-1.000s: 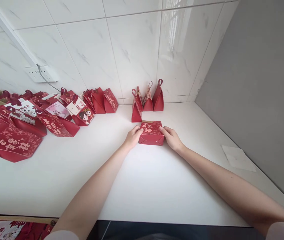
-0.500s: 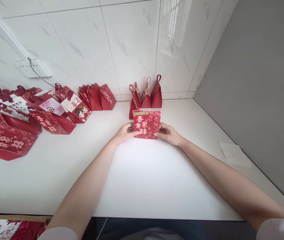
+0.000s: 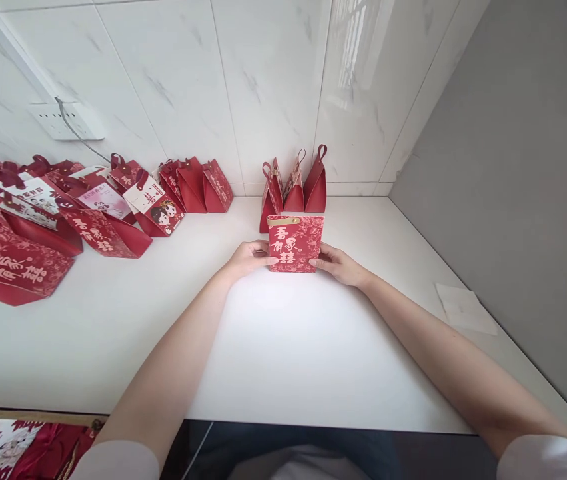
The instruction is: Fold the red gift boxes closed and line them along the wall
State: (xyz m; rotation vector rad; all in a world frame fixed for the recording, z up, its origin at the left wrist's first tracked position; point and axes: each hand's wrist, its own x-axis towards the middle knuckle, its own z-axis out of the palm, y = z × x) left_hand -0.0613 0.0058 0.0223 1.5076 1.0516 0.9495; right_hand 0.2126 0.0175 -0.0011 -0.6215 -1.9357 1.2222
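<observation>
A red gift box (image 3: 295,244) with white Chinese characters, a pale floral print and a gold strap along its top stands upright on the white table. My left hand (image 3: 253,257) grips its left side, thumb on the front face. On the opposite side my right hand (image 3: 338,263) holds it the same way, fingers curled behind. Just behind it is a small group of red triangular gift boxes with loop handles, among them a plain red one (image 3: 316,188); the held box partly hides the front of this group.
Many red gift boxes (image 3: 16,267) crowd the left of the table (image 3: 263,360). White paper (image 3: 466,308) lies at the right by a grey panel (image 3: 508,187). Behind rises a tiled wall (image 3: 273,87) with a socket (image 3: 66,121). More red packaging (image 3: 18,447) sits at lower left.
The view has shifted slightly, so the table edge and the left-hand boxes appear a little higher. Both hands keep the same hold on the gift box, which stays in front of the group.
</observation>
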